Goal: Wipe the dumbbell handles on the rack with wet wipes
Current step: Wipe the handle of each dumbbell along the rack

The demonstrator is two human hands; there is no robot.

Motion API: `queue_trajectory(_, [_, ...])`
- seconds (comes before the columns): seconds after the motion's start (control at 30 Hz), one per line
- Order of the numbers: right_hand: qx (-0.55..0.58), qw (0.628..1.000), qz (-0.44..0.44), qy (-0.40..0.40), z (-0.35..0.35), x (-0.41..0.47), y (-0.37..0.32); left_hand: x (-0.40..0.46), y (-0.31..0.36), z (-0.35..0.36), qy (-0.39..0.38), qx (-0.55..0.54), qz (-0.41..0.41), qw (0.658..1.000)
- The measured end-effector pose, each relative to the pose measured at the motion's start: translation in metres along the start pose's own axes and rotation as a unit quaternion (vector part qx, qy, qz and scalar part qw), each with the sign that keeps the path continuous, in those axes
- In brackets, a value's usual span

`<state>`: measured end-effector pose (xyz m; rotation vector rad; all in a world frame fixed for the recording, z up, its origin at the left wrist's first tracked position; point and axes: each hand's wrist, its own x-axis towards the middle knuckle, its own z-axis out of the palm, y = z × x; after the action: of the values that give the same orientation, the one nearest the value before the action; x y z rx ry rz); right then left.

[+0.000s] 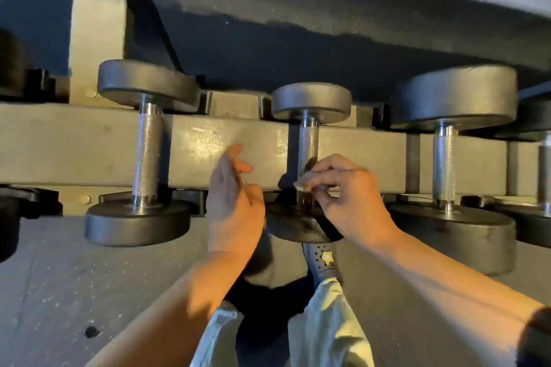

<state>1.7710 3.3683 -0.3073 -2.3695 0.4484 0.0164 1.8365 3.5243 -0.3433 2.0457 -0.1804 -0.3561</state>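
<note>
Presently listed, with places given from the middle dumbbell:

Middle dumbbell: lies across the grey rack rail, knurled handle bare along its far part, near end covered by the right hand.

Right hand: fingers curled at the handle's near end, pinching a small pale scrap, judged to be the wet wipe; mostly hidden.

Left hand: just left of the handle, fingers loose and parted, holding nothing.

Left dumbbell and right dumbbell: either side, handles untouched.

Shoe: below the near head.

Handling note: the wipe looks bunched. Judged best spread around the handle, then drawn along its full length with a twist so the knurling is reached; the left hand could steady the near head against rolling.
</note>
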Motion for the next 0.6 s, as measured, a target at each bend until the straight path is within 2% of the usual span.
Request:
queue_trajectory(0.07, [-0.072,0.990,-0.084,0.090,0.004,0.012,-0.002,0.005,-0.008,-0.011,-0.032,0.062,0.046,0.996])
queue_trajectory(0.1, [-0.115,0.982,-0.108,0.106,0.004,0.020,-0.002,0.008,-0.010,-0.015,-0.042,0.089,0.069,0.993])
queue_trajectory(0.2, [-0.241,0.959,-0.140,0.052,0.004,0.042,-0.001,0.015,-0.013,-0.020,-0.076,0.168,0.109,0.977])
queue_trajectory(0.3, [-0.334,0.929,-0.159,-0.027,0.003,0.044,0.001,0.020,-0.018,-0.020,-0.131,0.215,0.102,0.962])
queue_trajectory(0.47, [-0.350,0.913,-0.184,-0.102,-0.003,0.019,0.005,0.024,-0.025,-0.014,-0.162,0.251,0.095,0.949])
queue_trajectory(0.6, [-0.260,0.928,-0.191,-0.188,-0.010,0.003,0.006,0.024,-0.027,-0.012,-0.148,0.247,0.091,0.953])
